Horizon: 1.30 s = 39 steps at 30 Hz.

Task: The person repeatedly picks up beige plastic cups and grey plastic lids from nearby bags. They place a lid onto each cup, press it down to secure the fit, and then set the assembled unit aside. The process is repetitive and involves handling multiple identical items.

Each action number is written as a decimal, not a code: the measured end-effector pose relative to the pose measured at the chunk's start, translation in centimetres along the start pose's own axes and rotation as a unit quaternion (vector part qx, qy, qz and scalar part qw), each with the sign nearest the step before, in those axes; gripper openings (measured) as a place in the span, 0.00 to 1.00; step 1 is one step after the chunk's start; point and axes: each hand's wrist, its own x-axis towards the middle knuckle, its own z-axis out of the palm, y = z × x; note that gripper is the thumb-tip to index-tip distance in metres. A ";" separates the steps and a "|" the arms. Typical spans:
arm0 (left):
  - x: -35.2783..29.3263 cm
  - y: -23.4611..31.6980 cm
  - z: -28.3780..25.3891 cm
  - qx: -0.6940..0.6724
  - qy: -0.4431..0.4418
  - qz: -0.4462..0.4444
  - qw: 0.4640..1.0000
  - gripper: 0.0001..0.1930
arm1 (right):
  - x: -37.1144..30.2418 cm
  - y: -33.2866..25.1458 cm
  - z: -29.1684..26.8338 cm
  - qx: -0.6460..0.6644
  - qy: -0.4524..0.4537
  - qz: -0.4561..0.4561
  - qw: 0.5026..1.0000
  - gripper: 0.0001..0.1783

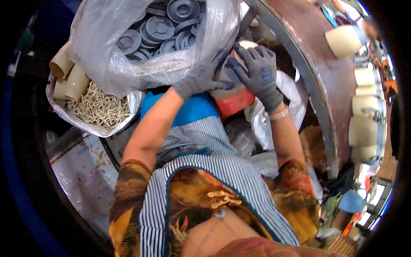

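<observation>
My left hand (201, 79), in a grey work glove, curls its fingers and thumb around a round grey and cream plastic container (227, 75) in front of my lap. From the other side my right hand (259, 70), gloved alike, bends its fingers over the same piece. Much of the container is hidden by the gloves. Just below it is a red block-like thing (234, 104). Right beyond my left hand, a clear plastic bag (102, 55) stands open, full of round grey plastic lids (160, 28).
A white sack (124, 124) at the left holds small beige pegs (102, 107) and beige tubes (77, 83). A metal-edged table (314, 73) curves along my right, with cream containers (366, 128) lined up on it. White plastic bags (261, 124) lie beside my right forearm.
</observation>
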 end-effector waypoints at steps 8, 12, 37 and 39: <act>8.9 4.5 -2.8 0.084 0.085 0.000 0.993 0.22 | -7.5 2.0 -1.8 0.224 0.196 0.225 0.928 0.18; 10.0 9.3 2.0 0.325 -0.161 -0.104 0.926 0.23 | -13.6 2.8 3.4 0.257 0.041 0.275 0.926 0.18; -29.5 7.1 -13.0 0.179 0.243 -0.329 0.895 0.16 | 15.4 -4.6 12.9 -0.062 -0.088 -0.116 0.987 0.21; -30.5 6.9 -11.9 0.176 0.263 -0.332 0.888 0.16 | 19.4 -4.1 16.3 -0.138 -0.218 -0.063 0.964 0.21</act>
